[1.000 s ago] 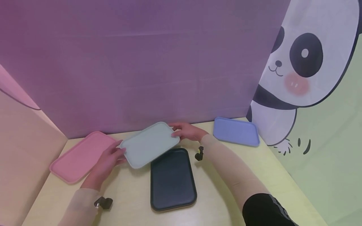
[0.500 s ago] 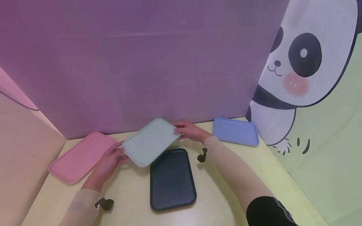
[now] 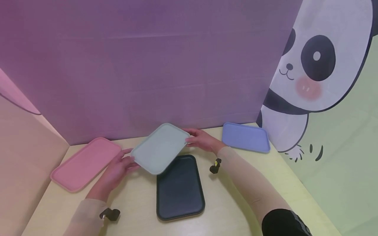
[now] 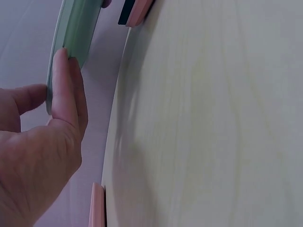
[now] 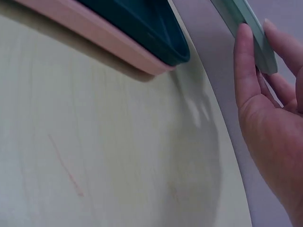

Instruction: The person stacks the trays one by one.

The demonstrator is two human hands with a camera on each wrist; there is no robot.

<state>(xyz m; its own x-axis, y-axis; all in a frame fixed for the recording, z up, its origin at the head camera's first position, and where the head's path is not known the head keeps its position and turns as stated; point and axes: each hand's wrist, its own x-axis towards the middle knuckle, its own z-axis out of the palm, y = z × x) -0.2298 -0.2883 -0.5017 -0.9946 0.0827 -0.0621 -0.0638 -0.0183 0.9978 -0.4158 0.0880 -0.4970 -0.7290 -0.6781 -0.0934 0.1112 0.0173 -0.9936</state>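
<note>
A pale wooden table (image 3: 236, 200) fills a small corner booth, its grain running in long soft streaks that show clearly in both wrist views. Behind it stands a purple wall (image 3: 147, 65), on the left a pink and beige panel (image 3: 17, 137), and on the right a light green wall painted with a large cartoon panda (image 3: 310, 72). Above the middle of the table the person holds a pale green tray (image 3: 160, 148) lifted off the surface and turned at a slant, its near corner hanging over the far end of a dark tray (image 3: 180, 188) that lies flat on the wood. The left hand (image 3: 118, 168) grips the green tray's near left edge, thumb on top and fingers curled underneath, as the left wrist view shows from the side. The right hand (image 3: 202, 140) pinches the far right edge, fingers pressed together along the rim. A pink tray (image 3: 85, 163) lies flat at the left, close to the back wall and well apart from the dark one. A blue tray (image 3: 245, 137) lies at the back right, just beside the panda wall. In the right wrist view the dark tray's underside looks pink along its edge. Both forearms wear light sleeves, and a small black clip sits at each wrist.
</note>
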